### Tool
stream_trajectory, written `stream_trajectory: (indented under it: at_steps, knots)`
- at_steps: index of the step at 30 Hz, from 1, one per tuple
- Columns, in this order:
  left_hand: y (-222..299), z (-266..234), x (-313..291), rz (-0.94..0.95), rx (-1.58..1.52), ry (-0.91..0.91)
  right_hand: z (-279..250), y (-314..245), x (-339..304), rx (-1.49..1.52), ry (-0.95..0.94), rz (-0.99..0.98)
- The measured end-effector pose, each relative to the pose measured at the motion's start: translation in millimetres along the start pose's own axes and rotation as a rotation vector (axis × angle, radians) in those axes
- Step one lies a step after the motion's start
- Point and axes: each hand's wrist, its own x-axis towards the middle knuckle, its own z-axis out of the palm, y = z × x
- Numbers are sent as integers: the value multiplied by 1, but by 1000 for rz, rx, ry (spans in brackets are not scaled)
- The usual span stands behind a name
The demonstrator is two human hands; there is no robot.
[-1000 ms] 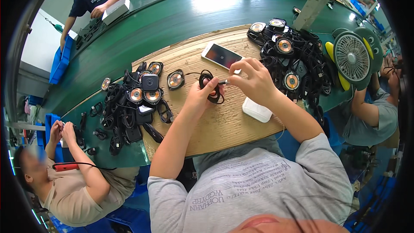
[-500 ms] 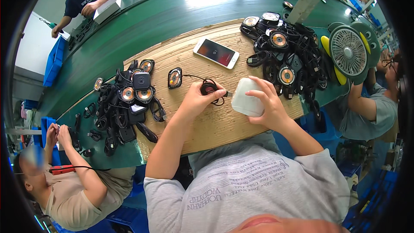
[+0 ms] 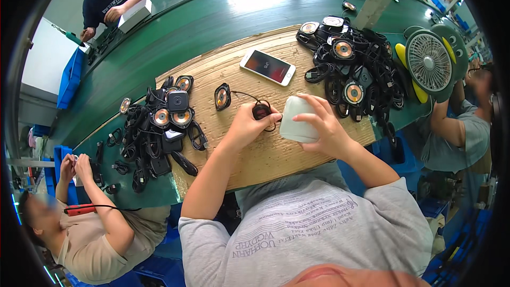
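Observation:
My left hand (image 3: 248, 125) pinches a coiled black cable (image 3: 261, 110) in its fingertips. The cable runs to a square black wireless charger pad (image 3: 222, 96) with a copper-coloured coil, lying on the cardboard sheet (image 3: 255, 157) to the left. My right hand (image 3: 325, 130) grips a white rounded box (image 3: 296, 117), perhaps a power bank, with fingers over its top. Its left edge meets the left fingertips and the cable's end. The plug is hidden there, so I cannot tell whether it sits inside the box.
A smartphone (image 3: 267, 67) lies beyond my hands. Piles of charger pads with black cables stand left (image 3: 154, 133) and right (image 3: 361, 69). A green fan (image 3: 429, 64) stands far right. Co-workers sit left and right; another works across the green belt (image 3: 212, 21).
The white box has moved slightly left against the cable's end, covering the plug that showed before. The charger pad has tilted up a little and sits slightly farther right.

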Motion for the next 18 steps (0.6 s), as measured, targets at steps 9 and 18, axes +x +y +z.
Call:
stream_trajectory:
  at_steps: [9, 18]
  knots:
    - [-16, -21, 11, 33, -1142, 316, -24, -5, 1, 409, 94, 262]
    - [-11, -34, 17, 193, -937, 640, -9, 25, 73, -286, -58, 179]
